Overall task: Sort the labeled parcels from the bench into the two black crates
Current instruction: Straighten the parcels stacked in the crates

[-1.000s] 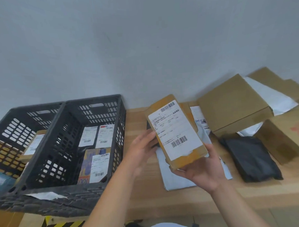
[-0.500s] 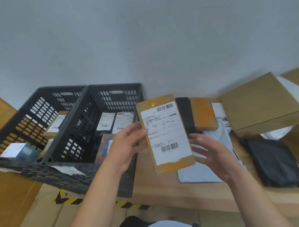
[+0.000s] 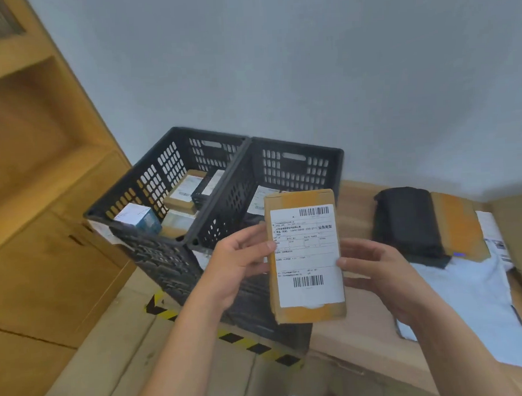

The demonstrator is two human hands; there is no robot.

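I hold a flat brown parcel (image 3: 305,255) with a white barcode label upright in front of me, over the near corner of the right black crate (image 3: 297,169). My left hand (image 3: 241,264) grips its left edge, thumb on the label and fingers behind. My right hand (image 3: 376,270) is beside the right edge, its fingertips just touching it. The left black crate (image 3: 151,184) holds a labeled brown box (image 3: 183,192), a white and blue box (image 3: 138,218) and a dark parcel. A labeled parcel (image 3: 258,198) shows in the right crate.
On the wooden bench (image 3: 355,199) to the right lie a black pouch (image 3: 407,221), an orange-taped brown parcel (image 3: 458,225) and a white mailer bag (image 3: 473,302). A wooden cabinet (image 3: 45,207) stands left of the crates. Yellow-black tape (image 3: 245,342) marks the floor.
The view has swung left toward the crates. The parcel stands more upright, carried by my left hand. My right hand, which had let go, is back at the parcel's right edge.
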